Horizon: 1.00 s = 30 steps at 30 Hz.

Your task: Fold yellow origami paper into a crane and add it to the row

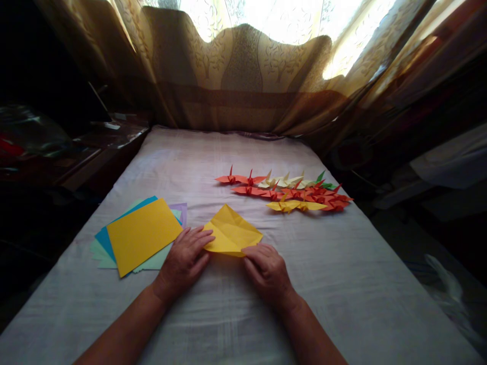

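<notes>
A yellow sheet of origami paper [233, 229] with crease lines lies in front of me, one corner pointing away and its near edge bent up a little. My left hand [186, 253] rests at the paper's left corner, fingers stretched out over it and the thumb apart. At the near right edge, my right hand [266, 266] has curled fingers and pinches the paper between thumb and forefinger. Left of my left hand is a fanned stack of coloured paper, with a yellow-orange sheet [144, 235] on top and blue [108, 243], pale green and lilac sheets showing beneath.
Folded paper cranes stand in rows at the right: red ones [249, 190], cream ones [289, 181], a green one [323, 182] and yellow ones [287, 205]. A pale cloth [228, 319] covers the bed-like surface. Curtains [243, 71] hang behind; dark furniture stands left.
</notes>
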Available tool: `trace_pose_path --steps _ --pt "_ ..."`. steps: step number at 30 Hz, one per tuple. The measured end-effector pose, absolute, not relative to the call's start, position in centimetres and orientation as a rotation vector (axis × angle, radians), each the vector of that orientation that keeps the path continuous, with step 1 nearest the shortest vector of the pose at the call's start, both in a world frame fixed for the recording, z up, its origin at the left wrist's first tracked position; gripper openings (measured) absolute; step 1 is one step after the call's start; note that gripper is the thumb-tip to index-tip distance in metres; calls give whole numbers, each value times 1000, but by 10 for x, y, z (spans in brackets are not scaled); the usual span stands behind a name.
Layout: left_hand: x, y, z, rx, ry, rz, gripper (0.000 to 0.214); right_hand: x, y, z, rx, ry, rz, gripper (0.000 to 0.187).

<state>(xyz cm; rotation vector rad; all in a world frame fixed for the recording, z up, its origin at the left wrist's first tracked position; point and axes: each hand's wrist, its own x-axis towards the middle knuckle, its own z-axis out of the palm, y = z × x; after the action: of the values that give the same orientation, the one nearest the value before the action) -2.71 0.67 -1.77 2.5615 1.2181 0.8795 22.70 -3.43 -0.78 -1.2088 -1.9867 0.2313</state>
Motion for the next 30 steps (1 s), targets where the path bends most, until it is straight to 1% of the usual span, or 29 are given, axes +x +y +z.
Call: trace_pose_path --steps 2,6,8,10,13,15,16,19,21,23,26,30 --pt "-28 8 -16 2534 1269 976 29 231 -34 -7 -1228 -1925 238 19" --pt "-28 6 -8 2524 1216 1128 13 236 -32 -5 -1291 -1861 273 17" --pt "-26 1 -4 2519 1189 1221 12 237 -32 -5 -1320 -1858 255 18" --pt "-23 -3 -1 2482 1196 1302 20 236 -32 -5 -1350 -1852 250 19" --pt "-18 -5 0 2467 1300 1319 42 235 -32 -7 -1445 -1802 259 21" --pt "-16 -5 0 2536 1410 1269 51 234 -31 -10 -1512 -1782 243 22" --pt "-14 -5 -1 2602 1437 1234 51 233 -30 -12 -1539 -1783 220 22" --pt "-10 -7 -3 2832 1311 1077 45 230 -27 -17 -1591 -1799 90 23" --pt "-7 -9 -5 2901 1168 909 39 228 -24 -21 -1629 -1797 20 25" --pt "-4 -10 -8 2903 1049 712 37 226 -22 -24 -1659 -1789 0 29" --pt "-3 -9 -14 2876 968 507 49 224 -21 -26 -1678 -1760 12 33" --pt "-4 -7 -20 2839 983 440 55 223 -21 -24 -1672 -1752 38 34"
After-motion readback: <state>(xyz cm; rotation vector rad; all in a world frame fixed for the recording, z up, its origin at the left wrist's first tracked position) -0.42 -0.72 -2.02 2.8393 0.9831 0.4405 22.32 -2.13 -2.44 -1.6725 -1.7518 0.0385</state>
